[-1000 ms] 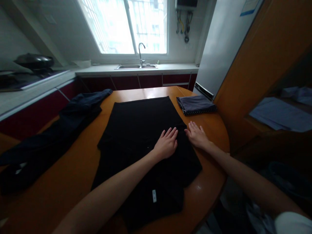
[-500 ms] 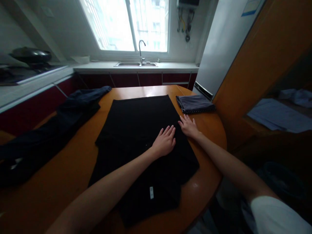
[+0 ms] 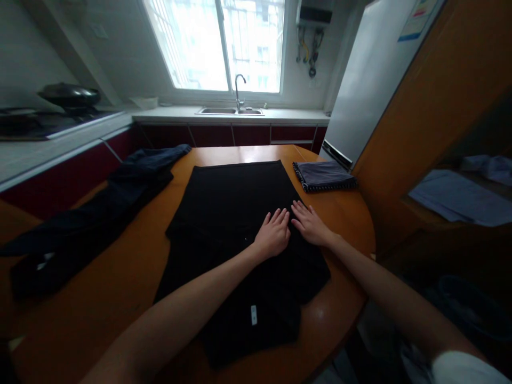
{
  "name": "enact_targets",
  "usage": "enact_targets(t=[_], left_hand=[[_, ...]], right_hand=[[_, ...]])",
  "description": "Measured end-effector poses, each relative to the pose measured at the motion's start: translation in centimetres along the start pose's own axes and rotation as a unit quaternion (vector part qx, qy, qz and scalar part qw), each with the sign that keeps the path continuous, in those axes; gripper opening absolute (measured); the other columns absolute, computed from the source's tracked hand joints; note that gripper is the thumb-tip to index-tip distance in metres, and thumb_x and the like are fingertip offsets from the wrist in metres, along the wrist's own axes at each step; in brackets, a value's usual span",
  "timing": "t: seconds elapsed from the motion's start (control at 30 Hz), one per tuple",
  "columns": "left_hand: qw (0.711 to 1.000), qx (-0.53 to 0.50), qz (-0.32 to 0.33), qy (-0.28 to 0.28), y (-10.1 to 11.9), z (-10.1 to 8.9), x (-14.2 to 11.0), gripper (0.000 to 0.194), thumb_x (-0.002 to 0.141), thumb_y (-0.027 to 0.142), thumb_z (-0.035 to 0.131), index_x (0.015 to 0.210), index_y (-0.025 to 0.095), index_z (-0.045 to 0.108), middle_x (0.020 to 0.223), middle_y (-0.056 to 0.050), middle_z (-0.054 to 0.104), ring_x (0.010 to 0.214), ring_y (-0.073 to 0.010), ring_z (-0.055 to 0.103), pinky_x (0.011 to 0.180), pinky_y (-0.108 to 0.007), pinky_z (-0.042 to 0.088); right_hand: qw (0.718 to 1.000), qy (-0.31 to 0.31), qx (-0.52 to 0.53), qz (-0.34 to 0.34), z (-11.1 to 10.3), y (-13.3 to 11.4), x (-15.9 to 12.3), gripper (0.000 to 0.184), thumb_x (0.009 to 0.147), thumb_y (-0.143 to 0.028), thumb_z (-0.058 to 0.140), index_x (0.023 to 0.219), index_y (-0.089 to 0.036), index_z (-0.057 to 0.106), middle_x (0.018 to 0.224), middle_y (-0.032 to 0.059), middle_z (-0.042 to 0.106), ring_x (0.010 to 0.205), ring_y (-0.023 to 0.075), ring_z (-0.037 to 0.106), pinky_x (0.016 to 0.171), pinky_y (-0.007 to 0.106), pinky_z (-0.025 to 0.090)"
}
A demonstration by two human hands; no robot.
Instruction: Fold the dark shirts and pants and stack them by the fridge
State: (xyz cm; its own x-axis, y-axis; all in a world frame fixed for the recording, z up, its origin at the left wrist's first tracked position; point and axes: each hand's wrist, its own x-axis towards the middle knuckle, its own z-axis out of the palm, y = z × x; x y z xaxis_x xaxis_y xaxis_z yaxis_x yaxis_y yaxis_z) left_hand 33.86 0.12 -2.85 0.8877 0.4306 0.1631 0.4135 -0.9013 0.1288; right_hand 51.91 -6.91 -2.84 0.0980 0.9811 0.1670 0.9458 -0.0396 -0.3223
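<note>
A black garment, looking like a shirt (image 3: 236, 192), lies spread over the wooden table, with a small white label (image 3: 253, 315) showing at its near end. My left hand (image 3: 273, 233) rests flat on the middle of the cloth, fingers extended and holding nothing. Just to its right, my right hand (image 3: 310, 223) lies palm down on the garment's right side, fingers stretched out. Small gaps separate the two hands. My left forearm crosses over the lower left of the garment and hides part of it.
A folded grey cloth with dark patterned edging (image 3: 325, 176) sits at the table's far right. Dark clothes (image 3: 100, 205) lie along the left of the wooden table (image 3: 132, 282). Beyond stand a counter with a sink (image 3: 218, 111), a wok (image 3: 70, 95) and a fridge (image 3: 356, 80).
My right hand has moved inward from the garment's right edge onto the cloth, nearer my left hand. The left hand stays almost in place. The camera view has shifted slightly.
</note>
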Motion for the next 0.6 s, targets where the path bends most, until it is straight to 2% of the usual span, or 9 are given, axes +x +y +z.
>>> enact_targets(t=[0.1,0.27,0.43,0.53,0.6], left_hand=[[1.000,-0.003,-0.005,0.007,-0.1,0.1,0.0,0.059,0.099,0.029,0.029,0.154,0.009,0.032,0.163,-0.013,0.028,0.152,-0.0280,0.020,0.121,-0.051,0.020],[1.000,-0.007,-0.002,0.016,-0.1,0.4,-0.1,0.058,0.099,0.030,0.030,0.154,0.010,0.033,0.163,-0.012,0.028,0.152,-0.0277,0.020,0.121,-0.049,0.020],[1.000,-0.027,-0.005,0.016,-0.1,0.1,0.0,0.056,0.100,0.028,0.030,0.152,0.010,0.037,0.162,-0.012,0.031,0.152,-0.0268,0.022,0.121,-0.048,0.021],[0.998,-0.054,-0.020,0.023,0.0,-0.4,0.0,0.054,0.101,0.027,0.028,0.151,0.011,0.039,0.160,-0.011,0.036,0.150,-0.0246,0.025,0.122,-0.046,0.021],[0.997,-0.070,-0.033,0.031,0.1,-0.6,0.1,0.052,0.102,0.028,0.028,0.152,0.015,0.039,0.159,-0.008,0.037,0.150,-0.0242,0.027,0.121,-0.046,0.023]], right_hand=[[0.998,-0.053,-0.033,-0.027,-0.2,-0.6,-1.6,0.063,0.102,-0.047,0.031,0.159,-0.020,0.025,0.165,0.0102,0.018,0.153,0.0224,0.012,0.123,0.053,0.011],[0.995,-0.069,-0.023,-0.066,-1.6,-1.0,-4.7,0.066,0.101,-0.054,0.035,0.159,-0.023,0.022,0.164,0.0086,0.022,0.153,0.0230,0.015,0.123,0.053,0.010],[0.983,-0.088,0.069,-0.146,-3.2,-1.7,-7.7,0.058,0.101,-0.048,0.044,0.155,-0.028,0.033,0.159,0.0067,0.035,0.150,0.0240,0.024,0.123,0.056,0.009],[0.967,-0.106,0.139,-0.185,-3.9,-1.8,-9.4,0.051,0.100,-0.045,0.049,0.148,-0.030,0.046,0.154,0.0065,0.045,0.148,0.0247,0.031,0.123,0.056,0.010],[0.951,-0.119,0.204,-0.198,-4.1,-1.6,-10.3,0.043,0.099,-0.044,0.052,0.140,-0.030,0.057,0.146,0.0064,0.055,0.143,0.0253,0.041,0.123,0.056,0.013]])
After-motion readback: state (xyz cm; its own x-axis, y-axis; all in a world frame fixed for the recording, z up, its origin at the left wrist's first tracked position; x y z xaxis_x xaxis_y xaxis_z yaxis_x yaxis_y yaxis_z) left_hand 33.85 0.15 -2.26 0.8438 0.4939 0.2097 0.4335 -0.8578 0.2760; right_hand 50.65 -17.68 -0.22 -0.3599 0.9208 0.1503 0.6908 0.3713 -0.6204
